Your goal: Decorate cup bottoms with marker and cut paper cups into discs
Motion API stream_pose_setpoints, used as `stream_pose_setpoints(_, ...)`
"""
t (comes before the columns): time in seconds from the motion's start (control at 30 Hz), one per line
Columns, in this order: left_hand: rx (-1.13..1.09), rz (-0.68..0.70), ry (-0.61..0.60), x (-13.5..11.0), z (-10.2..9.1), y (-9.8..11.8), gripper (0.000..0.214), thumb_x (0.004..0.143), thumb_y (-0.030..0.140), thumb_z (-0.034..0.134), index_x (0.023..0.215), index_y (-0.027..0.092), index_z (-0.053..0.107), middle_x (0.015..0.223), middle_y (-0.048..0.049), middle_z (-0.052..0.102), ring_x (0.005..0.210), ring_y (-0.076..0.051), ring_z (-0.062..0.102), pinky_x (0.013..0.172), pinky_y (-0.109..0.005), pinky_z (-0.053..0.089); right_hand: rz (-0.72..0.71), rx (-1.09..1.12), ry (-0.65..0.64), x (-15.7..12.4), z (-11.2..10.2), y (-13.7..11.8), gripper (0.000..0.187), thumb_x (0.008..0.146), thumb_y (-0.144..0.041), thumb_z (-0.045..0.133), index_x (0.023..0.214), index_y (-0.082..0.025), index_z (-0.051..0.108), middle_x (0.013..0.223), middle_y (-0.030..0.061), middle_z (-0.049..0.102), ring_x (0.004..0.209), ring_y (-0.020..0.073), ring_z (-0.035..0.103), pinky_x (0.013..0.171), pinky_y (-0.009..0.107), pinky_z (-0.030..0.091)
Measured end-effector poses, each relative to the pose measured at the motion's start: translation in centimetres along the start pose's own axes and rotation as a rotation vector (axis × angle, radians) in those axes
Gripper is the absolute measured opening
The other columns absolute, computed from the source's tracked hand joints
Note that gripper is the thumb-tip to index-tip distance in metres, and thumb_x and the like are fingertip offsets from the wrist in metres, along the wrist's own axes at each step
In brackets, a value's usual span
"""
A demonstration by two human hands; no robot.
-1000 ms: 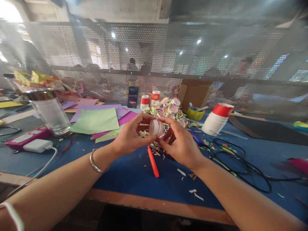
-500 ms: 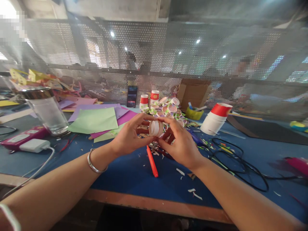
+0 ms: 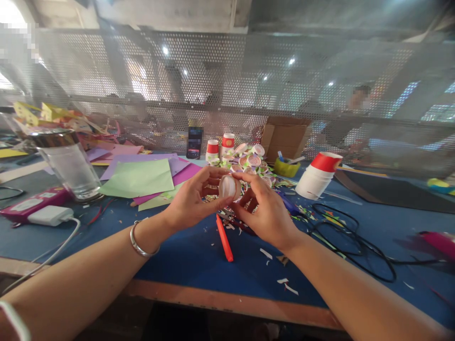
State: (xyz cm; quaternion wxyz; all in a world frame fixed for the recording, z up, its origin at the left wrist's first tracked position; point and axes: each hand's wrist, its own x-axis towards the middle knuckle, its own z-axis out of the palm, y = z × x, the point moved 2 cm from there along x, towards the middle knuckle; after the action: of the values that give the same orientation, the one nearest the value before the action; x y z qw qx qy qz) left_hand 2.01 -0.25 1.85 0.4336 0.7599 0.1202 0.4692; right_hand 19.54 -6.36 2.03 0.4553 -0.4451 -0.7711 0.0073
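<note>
Nearest, an orange-red pen (image 3: 224,237) lies on the blue surface (image 3: 177,267), its long axis running away from the person, the far end just below the hands. Above it, the left hand (image 3: 194,196) and right hand (image 3: 265,206) meet around a small white cup piece (image 3: 226,185), held clear of the surface. Each hand is partly closed, thumb and fingertips pinching the piece from its own side, so neither hand is nearer. Its axis appears to run roughly crosswise between the palms, one round face turned toward the left hand and the viewer; the left thumb lies over its lower edge. Beyond are green paper (image 3: 142,177) to the left, a cup stack (image 3: 320,175) to the right, and a pile of round white pieces (image 3: 254,161) straight behind.
</note>
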Motion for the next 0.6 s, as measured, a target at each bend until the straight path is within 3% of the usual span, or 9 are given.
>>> stream_pose_setpoints(0.33,0.187,0.019,0.035,-0.05,-0.19,0.16,0.044,0.081,0.024,0.078,0.121,0.014,0.061,0.117,-0.0112,0.068,0.104,-0.020,0.069,0.094,-0.035,0.058,-0.004,0.019,-0.016,-0.02,0.04,-0.11,0.050,0.084,-0.014,0.065,0.130,-0.024,0.051,0.126,0.0083,0.062,0.066,0.0137,0.068,0.072,0.038,0.060)
stream_pose_setpoints(0.47,0.137,-0.015,0.016,0.00,-0.17,0.25,0.046,0.080,0.025,0.079,0.122,0.014,0.061,0.116,-0.0110,0.069,0.103,-0.020,0.069,0.095,-0.036,0.056,0.001,0.016,-0.009,0.02,0.07,-0.04,0.049,0.085,-0.015,0.066,0.131,-0.024,0.051,0.127,0.0091,0.061,0.064,0.0131,0.067,0.071,0.039,0.060)
stream_pose_setpoints(0.6,0.018,-0.103,0.001,-0.13,-0.15,0.10,0.048,0.079,0.026,0.081,0.120,0.016,0.058,0.108,-0.0088,0.069,0.099,-0.019,0.068,0.083,-0.031,0.059,-0.019,-0.005,-0.009,0.00,0.07,-0.15,0.048,0.085,-0.016,0.067,0.129,-0.024,0.052,0.128,0.0093,0.062,0.064,0.0134,0.067,0.073,0.039,0.059)
